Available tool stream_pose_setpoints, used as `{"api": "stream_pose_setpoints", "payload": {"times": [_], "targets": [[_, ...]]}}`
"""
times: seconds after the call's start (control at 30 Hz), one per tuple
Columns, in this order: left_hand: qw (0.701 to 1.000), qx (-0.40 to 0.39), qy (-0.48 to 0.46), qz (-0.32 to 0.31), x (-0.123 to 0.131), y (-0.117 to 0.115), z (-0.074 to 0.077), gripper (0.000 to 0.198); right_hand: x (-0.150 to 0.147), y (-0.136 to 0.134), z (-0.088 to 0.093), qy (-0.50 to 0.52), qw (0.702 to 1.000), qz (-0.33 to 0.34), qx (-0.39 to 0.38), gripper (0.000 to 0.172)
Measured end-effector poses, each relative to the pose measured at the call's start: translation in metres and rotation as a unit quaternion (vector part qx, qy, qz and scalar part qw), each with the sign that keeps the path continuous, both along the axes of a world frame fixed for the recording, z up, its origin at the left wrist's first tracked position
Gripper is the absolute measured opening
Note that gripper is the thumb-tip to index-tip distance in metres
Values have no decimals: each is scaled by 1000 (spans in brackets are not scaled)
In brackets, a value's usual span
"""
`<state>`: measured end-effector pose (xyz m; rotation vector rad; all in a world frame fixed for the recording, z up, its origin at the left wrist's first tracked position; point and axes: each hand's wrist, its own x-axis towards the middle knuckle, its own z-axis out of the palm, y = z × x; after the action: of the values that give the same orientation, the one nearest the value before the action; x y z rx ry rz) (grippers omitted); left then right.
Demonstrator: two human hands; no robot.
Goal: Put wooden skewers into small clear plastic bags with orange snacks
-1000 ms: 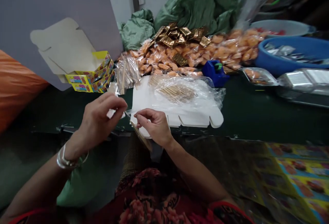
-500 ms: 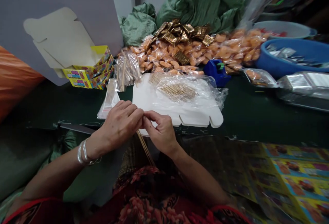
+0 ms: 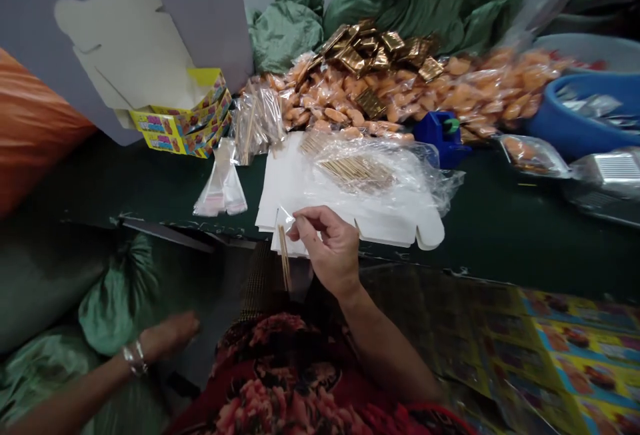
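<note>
My right hand pinches the top of a small clear plastic sleeve over the white card blanks. Several thin wooden sticks hang in the sleeve, pointing down past the table edge. My left hand is low at the left, blurred, next to a green sack, with nothing visible in it. More sticks lie in a clear bag on the white card blanks. A small pile of clear sleeves lies left of the blanks.
Orange pieces in clear packs and gold sachets are heaped behind the blanks. A blue dispenser, a blue basin, yellow printed boxes and printed sheets surround the dark green table.
My hands were together on the sticks; now my left hand has let go and dropped to the lower left. The sleeve now covers the sticks' upper part. The view has shifted slightly.
</note>
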<state>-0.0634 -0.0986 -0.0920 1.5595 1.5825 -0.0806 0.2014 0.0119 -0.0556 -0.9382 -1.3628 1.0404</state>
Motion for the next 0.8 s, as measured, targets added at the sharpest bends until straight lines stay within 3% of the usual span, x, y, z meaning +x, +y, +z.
{"api": "stream_pose_setpoints", "payload": {"times": [0.03,0.1,0.27,0.33,0.37,0.43,0.5,0.63,0.8], "targets": [[1000,14,-21,-9,9,1,-6,19,-2,0,0,4,1000,4,-3,9],[995,46,-85,-23,26,17,0,17,-5,-1,-1,6,1000,7,-3,8],[961,141,-231,-66,56,70,58,19,-7,-3,0,-25,1000,-4,9,7],[933,192,-304,-3,63,81,67,14,-6,-3,0,-24,1000,1,6,6],[917,205,-340,47,66,85,67,13,-6,-4,-1,-20,1000,6,2,6],[888,190,-399,130,73,91,63,34,-6,-4,-1,-10,1000,23,-14,6],[869,163,-441,154,79,98,58,46,-7,-4,-1,0,998,42,-36,6],[862,160,-456,155,91,110,51,18,-8,-4,-1,24,995,64,-67,7],[816,150,-526,186,98,116,40,11,-5,-1,-11,133,979,107,-106,10]]}}
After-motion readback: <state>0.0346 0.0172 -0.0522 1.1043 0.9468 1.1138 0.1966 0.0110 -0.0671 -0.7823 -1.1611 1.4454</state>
